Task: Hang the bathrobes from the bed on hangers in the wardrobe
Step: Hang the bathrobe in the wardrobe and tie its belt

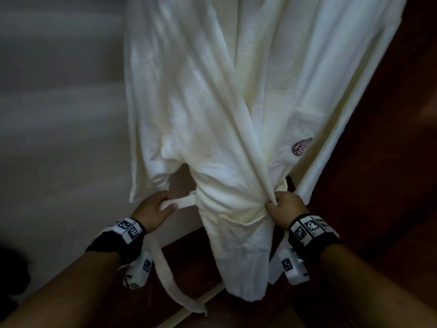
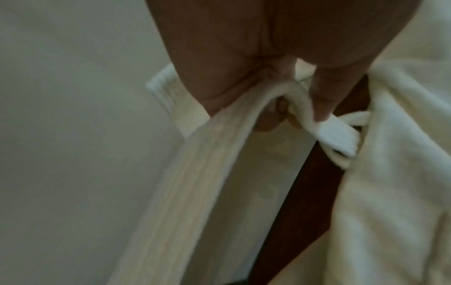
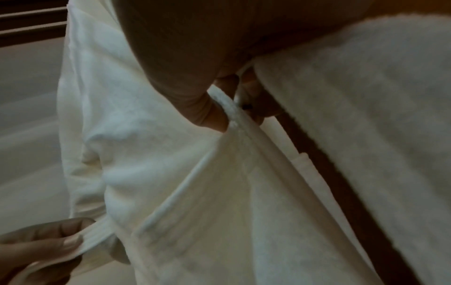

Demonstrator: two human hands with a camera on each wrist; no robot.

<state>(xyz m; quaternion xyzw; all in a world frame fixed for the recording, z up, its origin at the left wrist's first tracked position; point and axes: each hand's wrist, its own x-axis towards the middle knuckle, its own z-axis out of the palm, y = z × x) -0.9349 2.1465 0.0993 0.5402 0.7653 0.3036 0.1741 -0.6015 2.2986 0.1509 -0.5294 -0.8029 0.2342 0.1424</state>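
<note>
White terry-cloth bathrobe [image 1: 227, 102] hangs full length in front of the person, top cut off by the frame, so what it hangs from cannot be told; front panels crossed, cinched at the waist just above both hands. Pale wall [image 1: 59, 102] behind it on the left, dark brown wood panel [image 1: 390, 150] on the right. White fabric robe belt [image 1: 182, 202] wraps the waist; one end runs out to the left and drops loose down past the left wrist. Left hand [image 1: 153, 211] sits at the robe's left side, fingers curled round the belt, thumb pressing on top; left wrist view shows the belt looped over the curled fingers [image 2: 280, 110]. Right hand [image 1: 283, 207] sits at the robe's right side, pinching the edge of the overlapping front panel at the waist, thumb against fingers. Small dark red embroidered oval logo [image 1: 301, 146] on the chest pocket, above the right hand.
</note>
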